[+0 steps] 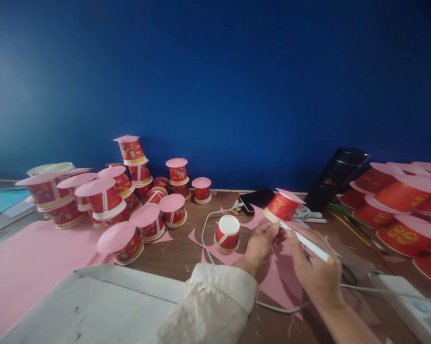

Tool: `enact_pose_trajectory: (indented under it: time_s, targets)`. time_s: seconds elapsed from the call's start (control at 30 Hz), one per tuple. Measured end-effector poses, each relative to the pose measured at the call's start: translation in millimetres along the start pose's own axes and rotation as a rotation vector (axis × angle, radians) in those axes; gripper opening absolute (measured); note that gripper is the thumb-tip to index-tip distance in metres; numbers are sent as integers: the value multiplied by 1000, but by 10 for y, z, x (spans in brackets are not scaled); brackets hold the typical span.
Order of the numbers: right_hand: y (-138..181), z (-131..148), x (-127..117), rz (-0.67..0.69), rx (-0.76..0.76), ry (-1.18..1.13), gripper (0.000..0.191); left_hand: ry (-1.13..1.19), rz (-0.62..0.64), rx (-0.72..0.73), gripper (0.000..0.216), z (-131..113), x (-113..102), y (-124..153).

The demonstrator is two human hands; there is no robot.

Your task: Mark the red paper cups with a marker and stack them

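Observation:
My right hand [317,274] grips a white pen [310,243] with an orange end, its tip pointing left toward my other hand. My left hand [260,248] is closed in a pinch close to that tip; what its fingers hold, if anything, is hidden. Just behind the fingertips, a red paper cup [282,208] with a pink disc on top stands tilted; I cannot tell whether the hand touches it. Left of my left hand, a red cup [227,234] sits upside down with its white base bare. Cut pink paper [281,282] lies under both hands.
Several red cups with pink discs [100,193] are stacked at left, more red cups [401,191] at right. A black flask [335,174] and a phone [256,199] stand near the blue wall. Cables, a power strip [408,301] and a white tray [129,282] surround the hands.

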State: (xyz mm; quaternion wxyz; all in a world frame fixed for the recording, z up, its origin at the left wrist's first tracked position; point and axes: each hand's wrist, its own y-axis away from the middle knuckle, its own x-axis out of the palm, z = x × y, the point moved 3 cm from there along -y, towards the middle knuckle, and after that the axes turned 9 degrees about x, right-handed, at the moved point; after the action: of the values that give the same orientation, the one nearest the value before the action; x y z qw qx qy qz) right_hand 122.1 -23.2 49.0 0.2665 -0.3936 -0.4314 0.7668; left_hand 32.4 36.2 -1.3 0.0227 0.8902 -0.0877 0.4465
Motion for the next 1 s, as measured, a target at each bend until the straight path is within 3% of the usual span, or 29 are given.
enact_pose_trajectory:
  time_s: [0.3,1.0]
  targets:
    - [22,-18,38,16,29,9,16,-127,26,18,51,-34,21,18]
    - [19,-57,5,-6,79,70,18,-29,-14,22,45,23,-6,4]
